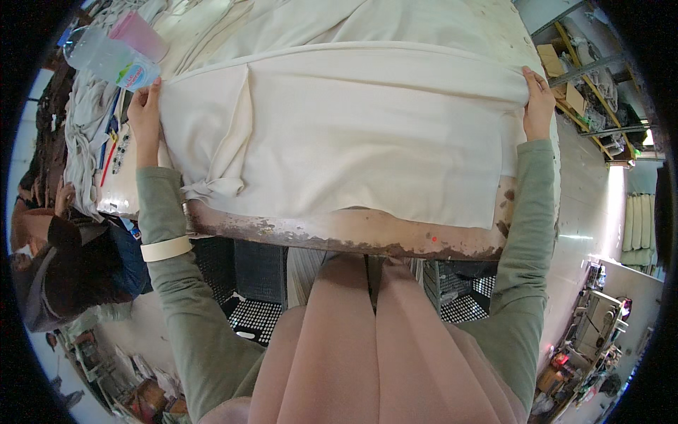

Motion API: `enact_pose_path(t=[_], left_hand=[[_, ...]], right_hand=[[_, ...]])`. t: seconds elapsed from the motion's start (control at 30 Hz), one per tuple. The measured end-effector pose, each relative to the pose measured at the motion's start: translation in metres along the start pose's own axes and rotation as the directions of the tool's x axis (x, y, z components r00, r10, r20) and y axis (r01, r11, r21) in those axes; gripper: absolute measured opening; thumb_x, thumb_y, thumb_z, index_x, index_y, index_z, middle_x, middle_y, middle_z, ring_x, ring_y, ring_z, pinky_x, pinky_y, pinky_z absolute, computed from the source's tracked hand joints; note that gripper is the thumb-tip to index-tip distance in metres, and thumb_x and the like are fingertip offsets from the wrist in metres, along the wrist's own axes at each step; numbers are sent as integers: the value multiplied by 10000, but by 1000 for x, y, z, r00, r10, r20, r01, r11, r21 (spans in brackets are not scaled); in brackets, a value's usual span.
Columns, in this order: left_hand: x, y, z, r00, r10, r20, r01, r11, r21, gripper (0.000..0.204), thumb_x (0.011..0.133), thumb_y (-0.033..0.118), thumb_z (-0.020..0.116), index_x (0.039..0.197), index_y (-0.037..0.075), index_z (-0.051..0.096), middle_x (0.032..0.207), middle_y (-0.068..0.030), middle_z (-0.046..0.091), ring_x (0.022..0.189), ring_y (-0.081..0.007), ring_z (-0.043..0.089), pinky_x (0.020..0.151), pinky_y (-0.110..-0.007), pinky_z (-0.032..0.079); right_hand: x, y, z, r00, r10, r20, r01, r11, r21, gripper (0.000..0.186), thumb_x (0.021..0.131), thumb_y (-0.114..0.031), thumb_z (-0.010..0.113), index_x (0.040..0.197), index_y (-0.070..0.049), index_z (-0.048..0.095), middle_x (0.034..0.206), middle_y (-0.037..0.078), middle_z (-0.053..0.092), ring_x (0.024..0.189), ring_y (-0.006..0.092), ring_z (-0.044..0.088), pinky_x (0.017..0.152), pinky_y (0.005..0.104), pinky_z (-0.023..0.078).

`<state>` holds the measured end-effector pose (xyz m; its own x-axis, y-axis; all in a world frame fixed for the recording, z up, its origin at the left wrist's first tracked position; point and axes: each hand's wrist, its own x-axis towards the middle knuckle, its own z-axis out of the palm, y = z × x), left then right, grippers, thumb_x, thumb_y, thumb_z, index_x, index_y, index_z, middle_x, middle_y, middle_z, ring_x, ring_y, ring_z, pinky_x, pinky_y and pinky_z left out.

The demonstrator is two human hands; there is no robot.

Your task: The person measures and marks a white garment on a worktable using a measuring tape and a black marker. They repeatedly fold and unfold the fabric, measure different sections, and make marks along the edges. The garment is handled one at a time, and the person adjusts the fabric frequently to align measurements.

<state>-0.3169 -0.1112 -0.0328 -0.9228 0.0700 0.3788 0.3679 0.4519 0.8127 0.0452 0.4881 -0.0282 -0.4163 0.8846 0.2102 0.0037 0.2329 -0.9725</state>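
A wide piece of cream fabric [367,134] lies folded across the table in front of me, its lower edge hanging close to the worn front edge. Toward its left end there is a loose fold, with a knotted or bunched bit at the bottom. My left hand [145,116] pinches the upper left corner of the fabric. At the opposite end, my right hand [538,106] grips the upper right corner, thumb and fingers closed on the cloth. Between the two hands the top edge runs in a gentle curve.
Beside my left hand lie a clear plastic bottle [113,60] and a pink cup [139,35]. Pens [109,145] and heaped pale cloth [86,134] are at the left. Black crates [260,272] stand under the table. Another person [78,268] is at the far left; shelving [590,85] stands right.
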Motion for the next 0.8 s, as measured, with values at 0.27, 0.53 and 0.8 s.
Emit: enact_pose_path(t=[0.27, 0.53, 0.8], left_hand=[[-9, -19, -18, 978, -63, 198, 42, 993, 106, 545, 897, 345, 624, 1232, -73, 521, 1160, -129, 593, 1040, -152, 538, 915, -260, 396], [-8, -43, -37, 935, -192, 298, 222, 973, -69, 582, 887, 277, 643, 1311, -70, 446, 1286, -124, 530, 1165, -174, 501, 1000, -266, 347], [-20, -11, -38, 955, -124, 269, 182, 963, -200, 326, 893, 235, 635, 1137, 25, 584, 1110, -58, 612, 1012, -135, 554, 886, -262, 414]], right_hand=[[-51, -50, -43, 916, -11, 402, 167, 920, -354, 361, 925, -274, 572, 1195, -36, 594, 1059, 63, 656, 938, 126, 612, 802, 259, 459], [-102, -77, -108, 832, 248, 497, 30, 873, -487, 300, 925, -280, 567, 1101, -52, 651, 912, 47, 672, 843, 114, 613, 769, 250, 457], [-56, -44, -48, 904, -149, 402, 333, 834, -441, 270, 883, -241, 605, 1079, -63, 659, 941, 93, 685, 895, 212, 638, 811, 294, 471]])
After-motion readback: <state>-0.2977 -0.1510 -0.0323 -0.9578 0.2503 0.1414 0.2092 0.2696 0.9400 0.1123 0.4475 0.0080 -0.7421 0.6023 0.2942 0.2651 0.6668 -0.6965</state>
